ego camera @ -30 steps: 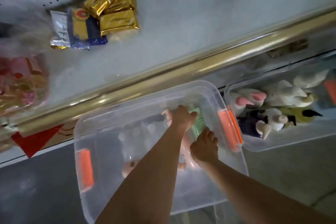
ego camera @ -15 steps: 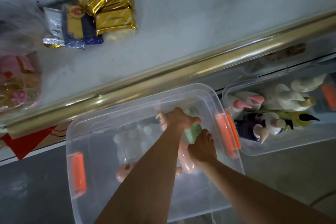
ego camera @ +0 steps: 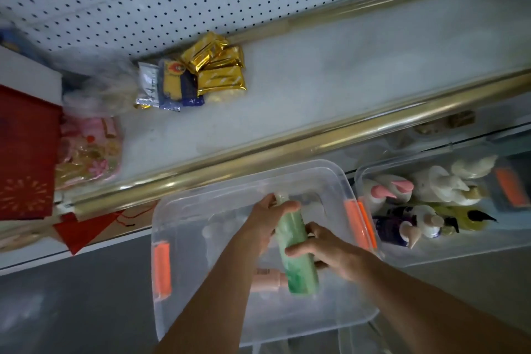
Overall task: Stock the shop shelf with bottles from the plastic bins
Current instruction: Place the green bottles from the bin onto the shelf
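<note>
Here, green bottle (ego camera: pixel 298 250) between left hand (ego camera: pixel 265 224) and right hand (ego camera: pixel 333 253).

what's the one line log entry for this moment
step: lift | item: green bottle | left hand: holds it | right hand: holds it | over: clear bin

Both hands — left hand (ego camera: pixel 265 220), right hand (ego camera: pixel 334 254) — grip a green bottle (ego camera: pixel 297 250) over the clear bin (ego camera: pixel 184 204) below the shelf (ego camera: pixel 330 89).
</note>
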`<control>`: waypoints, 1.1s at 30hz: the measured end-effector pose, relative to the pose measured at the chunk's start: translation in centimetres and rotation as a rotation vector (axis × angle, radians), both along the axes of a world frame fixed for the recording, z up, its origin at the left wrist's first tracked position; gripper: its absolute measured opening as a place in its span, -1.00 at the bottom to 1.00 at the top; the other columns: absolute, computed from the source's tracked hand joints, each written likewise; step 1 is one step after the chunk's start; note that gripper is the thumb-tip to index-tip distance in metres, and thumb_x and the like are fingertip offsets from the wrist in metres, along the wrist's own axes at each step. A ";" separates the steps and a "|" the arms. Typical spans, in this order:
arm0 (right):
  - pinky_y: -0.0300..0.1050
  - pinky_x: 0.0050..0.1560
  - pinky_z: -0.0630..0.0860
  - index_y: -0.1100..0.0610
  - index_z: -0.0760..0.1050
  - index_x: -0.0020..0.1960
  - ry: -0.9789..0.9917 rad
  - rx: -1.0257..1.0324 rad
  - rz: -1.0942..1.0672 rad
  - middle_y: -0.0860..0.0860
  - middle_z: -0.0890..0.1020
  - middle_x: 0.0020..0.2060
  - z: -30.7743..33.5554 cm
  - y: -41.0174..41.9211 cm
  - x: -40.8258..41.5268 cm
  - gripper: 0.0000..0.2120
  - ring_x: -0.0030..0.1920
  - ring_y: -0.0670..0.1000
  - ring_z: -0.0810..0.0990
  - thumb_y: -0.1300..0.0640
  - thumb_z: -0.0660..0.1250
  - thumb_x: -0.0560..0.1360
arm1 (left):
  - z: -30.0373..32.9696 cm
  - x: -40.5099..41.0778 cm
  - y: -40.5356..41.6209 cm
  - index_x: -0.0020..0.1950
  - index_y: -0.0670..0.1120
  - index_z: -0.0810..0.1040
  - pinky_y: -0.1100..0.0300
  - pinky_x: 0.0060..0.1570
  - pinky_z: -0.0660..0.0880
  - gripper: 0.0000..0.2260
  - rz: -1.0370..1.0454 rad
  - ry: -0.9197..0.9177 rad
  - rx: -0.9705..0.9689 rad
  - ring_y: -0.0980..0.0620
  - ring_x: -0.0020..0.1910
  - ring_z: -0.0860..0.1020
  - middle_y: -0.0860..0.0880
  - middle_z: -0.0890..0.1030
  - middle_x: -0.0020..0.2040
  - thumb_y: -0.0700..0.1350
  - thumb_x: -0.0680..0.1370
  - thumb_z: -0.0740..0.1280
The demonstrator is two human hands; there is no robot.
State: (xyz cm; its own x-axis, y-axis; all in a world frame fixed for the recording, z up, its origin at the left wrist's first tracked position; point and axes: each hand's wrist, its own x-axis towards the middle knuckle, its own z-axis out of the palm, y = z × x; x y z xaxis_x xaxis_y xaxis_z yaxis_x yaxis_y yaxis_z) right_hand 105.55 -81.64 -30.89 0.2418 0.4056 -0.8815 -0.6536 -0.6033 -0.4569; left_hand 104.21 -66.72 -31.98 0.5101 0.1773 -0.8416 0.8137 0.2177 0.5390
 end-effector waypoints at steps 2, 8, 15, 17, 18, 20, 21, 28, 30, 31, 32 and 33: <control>0.13 0.21 0.51 0.10 0.41 0.29 0.155 0.132 -0.069 0.13 0.63 0.11 2.2 0.7 -0.1 -0.41 0.13 0.14 0.61 0.06 0.49 0.30 | 2.2 0.1 0.9 0.06 -0.13 0.56 -0.02 -0.01 0.54 -0.70 0.077 -0.006 -0.044 -0.10 -0.17 0.60 -0.14 0.64 -0.15 -0.06 0.40 0.50; 0.14 0.10 0.53 0.25 0.45 0.34 0.404 0.353 -0.291 0.24 0.62 0.15 7.7 1.8 0.7 -0.28 0.12 0.20 0.63 0.05 0.60 0.26 | 9.5 -0.1 4.9 0.08 -0.24 0.60 0.07 -0.21 0.60 -0.67 0.481 -0.107 -0.248 -0.09 -0.18 0.65 -0.16 0.64 -0.08 0.03 0.55 0.34; 0.14 0.26 0.41 0.28 0.49 0.30 0.361 0.478 -0.199 0.28 0.58 0.12 14.5 2.9 1.6 -0.27 0.05 0.21 0.59 -0.03 0.58 0.24 | 17.0 0.3 6.3 0.09 -0.23 0.57 -0.05 -0.06 0.61 -0.78 0.476 -0.273 -0.139 -0.12 -0.16 0.63 -0.16 0.66 -0.12 -0.11 0.55 0.37; 0.10 0.22 0.44 0.25 0.45 0.29 0.270 0.451 -0.132 0.23 0.59 0.05 16.5 3.6 1.6 -0.27 0.01 0.17 0.59 -0.03 0.57 0.22 | 19.0 0.5 6.5 0.12 -0.24 0.57 -0.15 0.08 0.56 -0.76 0.432 -0.318 -0.091 -0.15 -0.10 0.62 -0.19 0.65 -0.04 -0.10 0.55 0.37; 0.10 0.22 0.46 0.24 0.43 0.30 0.206 0.427 -0.088 0.20 0.61 0.03 17.4 3.8 1.6 -0.27 0.01 0.16 0.60 -0.01 0.56 0.22 | 20.1 0.7 6.6 0.13 -0.25 0.56 -0.18 0.12 0.54 -0.74 0.411 -0.331 -0.059 -0.17 -0.08 0.61 -0.20 0.65 -0.01 -0.10 0.55 0.37; 0.15 0.18 0.49 0.18 0.40 0.31 0.076 0.404 -0.001 0.17 0.63 0.00 19.2 4.3 1.4 -0.27 0.04 0.17 0.61 0.09 0.56 0.19 | 22.6 0.9 6.8 0.11 -0.25 0.56 -0.20 0.13 0.54 -0.74 0.381 -0.348 0.007 -0.17 -0.06 0.60 -0.22 0.62 0.00 -0.10 0.53 0.38; 0.18 0.15 0.52 0.15 0.41 0.30 0.022 0.394 0.037 0.15 0.64 -0.01 20.1 4.5 1.4 -0.28 0.06 0.18 0.60 0.15 0.57 0.18 | 23.8 0.9 6.9 0.08 -0.23 0.56 -0.17 0.10 0.55 -0.77 0.372 -0.363 0.033 -0.16 -0.06 0.59 -0.21 0.62 -0.02 -0.10 0.53 0.39; -0.05 -0.03 0.64 0.13 0.41 0.20 -0.413 0.291 0.176 0.06 0.64 0.02 25.9 5.7 1.2 -0.39 0.02 0.06 0.65 0.19 0.60 0.23 | 31.8 0.2 8.1 0.14 -0.20 0.53 0.04 -0.12 0.58 -0.77 0.356 -0.556 0.177 -0.08 -0.15 0.61 -0.09 0.63 -0.14 -0.12 0.53 0.39; -0.18 -0.10 0.59 0.10 0.35 0.19 -0.502 0.285 0.190 0.03 0.61 0.02 27.7 5.8 1.3 -0.41 0.00 0.00 0.63 0.19 0.58 0.28 | 33.9 0.0 8.5 0.14 -0.19 0.52 0.02 -0.15 0.60 -0.76 0.348 -0.621 0.232 -0.11 -0.11 0.60 -0.10 0.62 -0.08 -0.14 0.52 0.40; -0.20 -0.11 0.57 0.08 0.33 0.18 -0.542 0.292 0.201 0.02 0.60 0.02 28.6 5.8 1.5 -0.42 0.00 -0.01 0.62 0.18 0.57 0.29 | 35.0 -0.1 8.6 0.12 -0.17 0.52 0.04 -0.22 0.60 -0.78 0.346 -0.648 0.258 -0.13 -0.11 0.59 -0.11 0.60 -0.06 -0.14 0.52 0.41; -0.20 -0.10 0.57 0.08 0.32 0.17 -0.576 0.299 0.219 0.02 0.59 0.02 29.4 5.9 1.8 -0.42 0.00 -0.02 0.62 0.16 0.57 0.29 | 36.1 -0.1 8.7 0.08 -0.13 0.53 0.07 -0.29 0.57 -0.82 0.341 -0.672 0.283 -0.13 -0.11 0.58 -0.11 0.58 -0.06 -0.14 0.51 0.42; -0.19 -0.09 0.59 0.08 0.32 0.17 -0.609 0.319 0.231 0.03 0.59 0.02 30.2 5.9 2.1 -0.39 0.01 -0.02 0.62 0.13 0.58 0.26 | 37.2 0.0 8.8 0.03 -0.11 0.54 0.12 -0.34 0.54 -0.87 0.334 -0.697 0.303 -0.13 -0.13 0.57 -0.11 0.57 -0.08 -0.15 0.52 0.41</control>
State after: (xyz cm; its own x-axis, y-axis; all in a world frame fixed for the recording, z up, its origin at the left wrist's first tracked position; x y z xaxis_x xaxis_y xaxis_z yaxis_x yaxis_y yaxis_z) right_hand 107.65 -75.78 -0.69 0.5290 0.7210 -0.4476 -0.0986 -0.4716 -0.8763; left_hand 104.19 -57.96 5.19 0.7773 0.5800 -0.2437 0.1900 0.1528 0.9698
